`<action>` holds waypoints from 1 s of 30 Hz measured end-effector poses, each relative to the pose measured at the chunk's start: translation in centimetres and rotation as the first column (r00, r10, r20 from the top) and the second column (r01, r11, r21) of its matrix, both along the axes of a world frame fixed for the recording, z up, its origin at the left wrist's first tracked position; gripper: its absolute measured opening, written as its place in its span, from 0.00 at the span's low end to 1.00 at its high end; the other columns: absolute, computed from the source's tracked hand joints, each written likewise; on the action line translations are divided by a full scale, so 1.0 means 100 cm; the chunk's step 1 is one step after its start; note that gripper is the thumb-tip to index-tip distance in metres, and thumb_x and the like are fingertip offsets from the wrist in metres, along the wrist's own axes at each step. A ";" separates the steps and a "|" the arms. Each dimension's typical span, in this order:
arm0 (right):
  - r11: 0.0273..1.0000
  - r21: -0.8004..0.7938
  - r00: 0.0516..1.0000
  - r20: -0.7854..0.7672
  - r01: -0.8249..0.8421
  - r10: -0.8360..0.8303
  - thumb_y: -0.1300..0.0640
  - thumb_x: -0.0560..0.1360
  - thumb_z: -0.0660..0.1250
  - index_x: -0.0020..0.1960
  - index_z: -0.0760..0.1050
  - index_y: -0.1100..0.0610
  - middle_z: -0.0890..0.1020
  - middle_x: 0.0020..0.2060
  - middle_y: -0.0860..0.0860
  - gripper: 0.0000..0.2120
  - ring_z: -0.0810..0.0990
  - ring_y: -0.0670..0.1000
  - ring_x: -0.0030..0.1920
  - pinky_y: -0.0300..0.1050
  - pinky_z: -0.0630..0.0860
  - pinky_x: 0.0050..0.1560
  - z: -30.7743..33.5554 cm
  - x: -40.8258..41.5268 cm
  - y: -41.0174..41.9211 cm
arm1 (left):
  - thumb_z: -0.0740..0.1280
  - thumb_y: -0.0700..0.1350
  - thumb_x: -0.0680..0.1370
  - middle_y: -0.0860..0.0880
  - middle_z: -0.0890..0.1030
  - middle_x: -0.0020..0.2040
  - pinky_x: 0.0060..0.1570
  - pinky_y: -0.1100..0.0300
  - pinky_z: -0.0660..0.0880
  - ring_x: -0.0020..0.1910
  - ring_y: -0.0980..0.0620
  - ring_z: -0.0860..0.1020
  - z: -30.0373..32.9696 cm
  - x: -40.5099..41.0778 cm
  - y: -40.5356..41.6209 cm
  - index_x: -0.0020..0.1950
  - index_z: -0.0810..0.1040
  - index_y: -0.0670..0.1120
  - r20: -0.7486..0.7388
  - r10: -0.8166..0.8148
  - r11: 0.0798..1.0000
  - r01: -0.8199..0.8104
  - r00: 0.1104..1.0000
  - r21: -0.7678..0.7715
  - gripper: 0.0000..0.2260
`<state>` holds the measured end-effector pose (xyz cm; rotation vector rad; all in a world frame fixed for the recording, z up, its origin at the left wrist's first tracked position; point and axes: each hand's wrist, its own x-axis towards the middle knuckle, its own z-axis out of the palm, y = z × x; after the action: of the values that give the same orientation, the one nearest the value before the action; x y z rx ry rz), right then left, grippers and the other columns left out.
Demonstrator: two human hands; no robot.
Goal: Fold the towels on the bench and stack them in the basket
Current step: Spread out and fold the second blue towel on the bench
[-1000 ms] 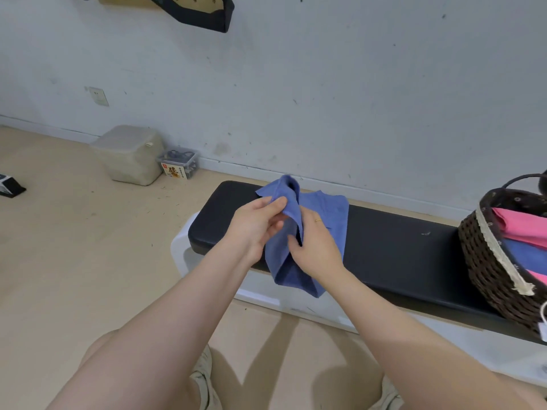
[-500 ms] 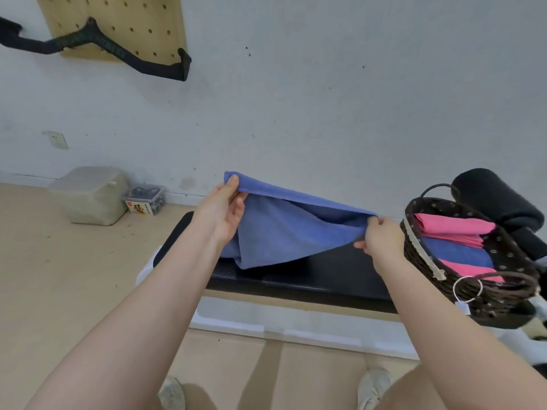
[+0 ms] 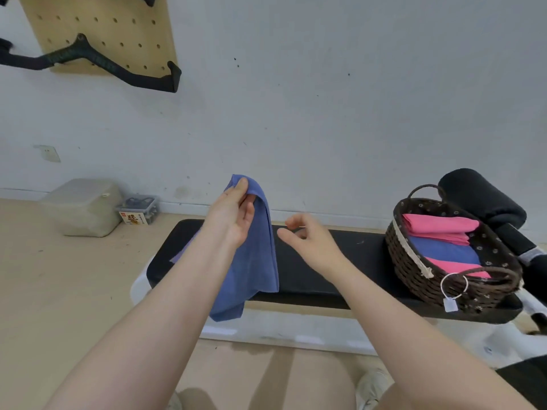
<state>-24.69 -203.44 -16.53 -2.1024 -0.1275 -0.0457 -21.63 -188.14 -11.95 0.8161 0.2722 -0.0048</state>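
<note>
Head view is showing the left hand [image 3: 233, 216] pinching the top edge of a blue towel [image 3: 254, 261] between thumb and fingers, so that the cloth is hanging down in loose layers in front of the black bench [image 3: 322, 261], over its near edge toward the left end. The right hand [image 3: 310, 239] is hovering just beside the towel, holding nothing, its fingers loosely curled and a little apart. A wicker basket [image 3: 414, 267] is sitting at the right end of the bench, carrying folded towels [image 3: 441, 229] in pink and blue.

The step in hand is looking like a fold in the air. To do it well, the right hand is probably needing to catch the hanging edge or a lower corner, pinching it cleanly rather than bunching the cloth. Bringing corner to corner and letting the weight of the towel pull the layers flat is likely giving a neater fold than working against the padded bench top. The towel is thin and limp, so a single-corner grip is risking a twisted, lopsided fold.
</note>
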 end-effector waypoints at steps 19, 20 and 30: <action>0.900 -0.045 0.897 0.118 0.434 -0.426 0.53 0.81 0.53 0.47 0.68 0.56 0.74 0.37 0.50 0.09 0.72 0.52 0.38 0.46 0.65 0.34 -0.024 0.025 -0.050 | 0.64 0.46 0.79 0.57 0.83 0.34 0.33 0.74 0.74 0.31 0.63 0.81 -0.008 0.006 0.040 0.44 0.76 0.49 0.025 0.291 0.951 -0.286 0.956 -0.113 0.05; 0.888 0.111 0.880 0.125 0.446 -0.458 0.54 0.80 0.56 0.43 0.68 0.55 0.72 0.33 0.48 0.09 0.70 0.50 0.35 0.44 0.64 0.33 -0.017 0.030 -0.052 | 0.63 0.46 0.79 0.56 0.82 0.38 0.31 0.73 0.74 0.31 0.63 0.81 -0.012 0.010 0.042 0.44 0.75 0.48 0.021 0.318 0.945 -0.315 0.948 -0.090 0.05; 0.487 0.807 0.894 -0.110 0.336 -0.434 0.59 0.80 0.58 0.48 0.73 0.58 0.76 0.39 0.52 0.05 0.81 0.43 0.28 0.33 0.77 0.29 0.044 0.084 -0.065 | 0.61 0.47 0.80 0.50 0.80 0.38 0.22 0.72 0.69 0.27 0.61 0.81 -0.006 0.058 0.039 0.42 0.72 0.47 -0.051 0.337 0.927 -0.321 0.940 0.195 0.08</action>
<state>-16.31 -209.89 -12.11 -1.1361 0.2787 -0.4217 -15.86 -184.26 -12.60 0.9469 0.4925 0.3073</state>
